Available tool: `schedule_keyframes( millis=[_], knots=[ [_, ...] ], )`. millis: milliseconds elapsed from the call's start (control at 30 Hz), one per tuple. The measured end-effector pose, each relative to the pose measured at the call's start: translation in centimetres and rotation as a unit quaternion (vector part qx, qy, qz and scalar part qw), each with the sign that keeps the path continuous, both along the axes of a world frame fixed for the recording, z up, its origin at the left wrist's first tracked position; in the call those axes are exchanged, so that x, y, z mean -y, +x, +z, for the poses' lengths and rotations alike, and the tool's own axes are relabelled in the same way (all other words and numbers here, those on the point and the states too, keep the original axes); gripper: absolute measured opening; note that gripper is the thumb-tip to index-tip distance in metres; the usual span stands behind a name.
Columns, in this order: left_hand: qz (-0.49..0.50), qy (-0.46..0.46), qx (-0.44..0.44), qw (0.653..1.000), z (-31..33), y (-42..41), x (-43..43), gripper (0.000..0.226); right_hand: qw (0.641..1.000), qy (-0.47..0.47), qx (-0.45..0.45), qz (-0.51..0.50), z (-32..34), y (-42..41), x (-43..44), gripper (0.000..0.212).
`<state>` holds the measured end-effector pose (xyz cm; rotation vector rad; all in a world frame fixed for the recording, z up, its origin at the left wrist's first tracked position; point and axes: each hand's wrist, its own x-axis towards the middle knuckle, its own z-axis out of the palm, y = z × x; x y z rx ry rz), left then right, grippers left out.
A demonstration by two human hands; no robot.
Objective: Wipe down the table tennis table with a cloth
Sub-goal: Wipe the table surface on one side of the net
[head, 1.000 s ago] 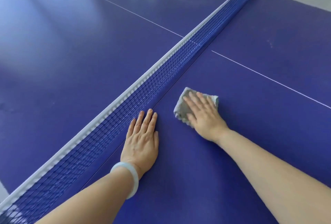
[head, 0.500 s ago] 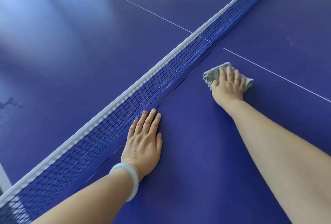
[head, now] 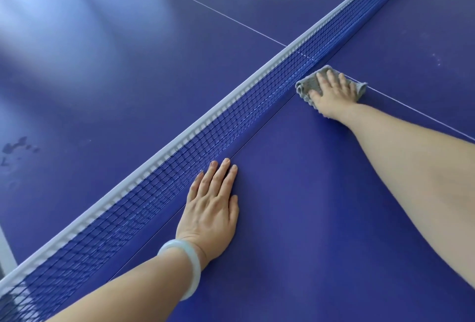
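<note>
Your left hand (head: 210, 208) has not moved over the last second. It lies flat in the lower middle of the frame, fingers straight and close together, with the tips just beside the foot of the net (head: 231, 126) and a pale bracelet (head: 185, 265) on the wrist.

Your right hand (head: 334, 90) is what has changed. It has pushed the grey cloth (head: 305, 85) away from you, from mid-frame to the upper right. It now presses the cloth down with straight, slightly spread fingers; nothing is pinched or curled round. The cloth lies across the white centre line (head: 411, 113), with its left edge close against the net's base. That stroke looks to have covered a strip of the table tennis table (head: 308, 231) along the net on your side. I judge that most of the surface is still to be done.

At the far left, beyond the net, dark blotches (head: 15, 145) mark the other half. The net stands between you and them, so you would probably have to reach over it or walk round. At the upper right, pale specks (head: 437, 59) lie past the cloth, on the far side of the centre line.
</note>
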<state>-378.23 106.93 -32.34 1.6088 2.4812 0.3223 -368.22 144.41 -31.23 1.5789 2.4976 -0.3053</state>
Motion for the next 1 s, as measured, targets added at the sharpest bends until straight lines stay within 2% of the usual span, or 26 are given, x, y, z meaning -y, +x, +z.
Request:
schedule_keyframes(
  millis=[100,200,300,400,433,533,633,733,833,900,933,1000],
  knots=[
    [0.0,0.002,0.001,1.0,-0.1,0.0,0.1,0.063,1.0,-0.001,0.004,-0.03,0.4,-0.4,-1.1,0.065],
    [0.0,0.003,-0.002,1.0,-0.1,0.1,0.0,0.063,0.999,0.002,-0.011,-0.045,0.7,-0.6,1.4,0.065],
    [-0.001,0.003,-0.005,1.0,0.0,0.1,0.0,0.064,0.999,0.017,-0.035,0.03,-0.1,0.7,6.1,0.065],
    [-0.003,0.0,-0.009,1.0,0.1,0.1,0.0,0.064,0.993,0.035,-0.06,0.094,-1.1,6.0,8.0,0.064],
    [-0.003,0.001,-0.011,1.0,0.0,0.1,0.1,0.064,0.995,0.041,-0.062,0.066,-1.0,8.5,7.4,0.063],
    [0.0,0.006,-0.009,1.0,-0.1,0.1,0.0,0.064,0.993,0.045,-0.035,-0.107,-0.4,15.6,6.2,0.063],
    [0.0,0.005,-0.012,1.0,-0.1,0.1,0.0,0.064,0.981,0.037,-0.037,-0.188,-0.2,16.4,9.8,0.065],
    [0.0,0.002,-0.009,1.0,0.0,0.2,0.0,0.064,0.991,0.046,-0.05,-0.115,-0.4,12.2,18.0,0.066],
    [0.002,0.002,0.001,1.0,0.1,0.2,0.1,0.059,0.993,0.051,-0.071,0.076,-0.8,8.5,28.6,0.067],
    [0.004,0.004,0.007,1.0,0.0,0.2,0.1,0.057,0.982,0.034,-0.091,0.163,-0.7,10.2,32.9,0.067],
    [0.004,0.004,0.01,1.0,0.0,0.2,0.1,0.057,0.98,0.028,-0.099,0.171,-0.6,12.4,32.8,0.067],
    [0.003,0.003,0.012,1.0,-0.2,0.1,0.1,0.057,0.991,0.062,-0.084,0.089,-0.7,18.3,30.9,0.067]
  ],
)
